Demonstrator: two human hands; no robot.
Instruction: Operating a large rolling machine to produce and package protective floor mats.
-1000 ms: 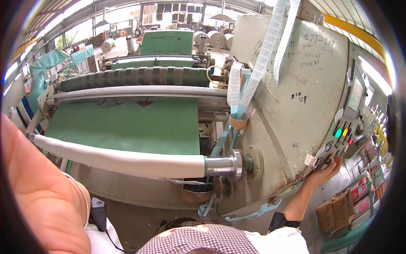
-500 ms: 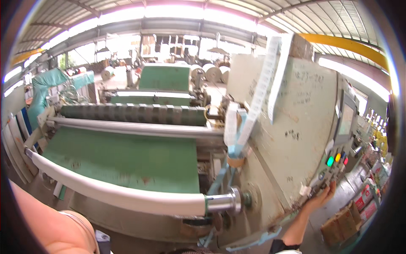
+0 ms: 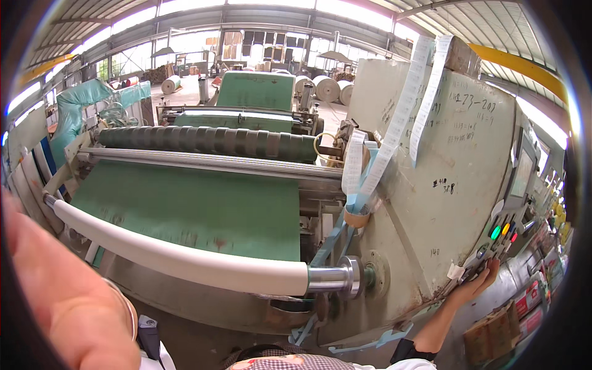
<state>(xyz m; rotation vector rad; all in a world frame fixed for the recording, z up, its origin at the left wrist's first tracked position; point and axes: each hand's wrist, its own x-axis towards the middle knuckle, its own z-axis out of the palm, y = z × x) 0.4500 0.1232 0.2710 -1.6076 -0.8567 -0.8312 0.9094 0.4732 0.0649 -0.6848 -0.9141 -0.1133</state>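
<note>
Green sheet (image 3: pixel 191 209) lies across the machine bed, dark smudges near its front edge. In front of it, a long white roll (image 3: pixel 185 253) spans the machine, its right end set against a shiny metal collar (image 3: pixel 336 279) beside the grey cabinet (image 3: pixel 431 197).

Right hand (image 3: pixel 478 285): raised to the lower part of the control panel (image 3: pixel 487 250) at the cabinet's right edge. Fingers extended, close together, at the lower controls; I cannot tell whether they pinch a knob there. Above them sit a green button (image 3: pixel 496 232), lit, plus a yellow button (image 3: pixel 506 228) and a red button (image 3: pixel 514 237).

Left hand (image 3: pixel 74 296): large and blurred, close to the camera, nearest the roll's left end. My fingers there run into the dark rim; cannot tell if spread or pressed together.

Also noted: paper strips (image 3: pixel 394 129) hang down the cabinet's left side, above a brown tape ring (image 3: pixel 356 218). Cardboard box (image 3: pixel 493 336) on the floor, lower right.
</note>
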